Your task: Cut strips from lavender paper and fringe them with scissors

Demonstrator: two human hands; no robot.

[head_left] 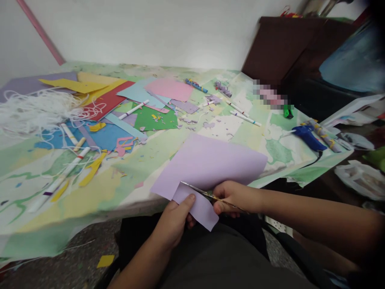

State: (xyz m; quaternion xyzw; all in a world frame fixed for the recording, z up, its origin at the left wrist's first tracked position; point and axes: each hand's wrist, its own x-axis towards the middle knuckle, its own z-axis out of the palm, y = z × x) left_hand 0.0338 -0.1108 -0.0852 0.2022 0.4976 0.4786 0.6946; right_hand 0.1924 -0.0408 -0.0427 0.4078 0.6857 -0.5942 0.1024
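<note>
A large sheet of lilac paper [210, 158] overhangs the near table edge, cut part of the way through. My left hand [177, 216] pinches the partly cut strip, its thumb on top and fingers beneath. My right hand [234, 198] is wrapped round a pair of scissors [207, 194], whose blades point left and lie along the cut between strip and sheet. The handles are mostly hidden by my fingers. The strip's free end hangs down toward my lap.
Coloured paper sheets, a tangle of white string [36, 108], markers [134, 109] and paper scraps spread over the patterned tablecloth [141, 172]. At the right lies a blue glue gun [309, 137] with its cord. A dark cabinet [276, 48] stands behind; a yellow scrap [105, 261] lies on the floor.
</note>
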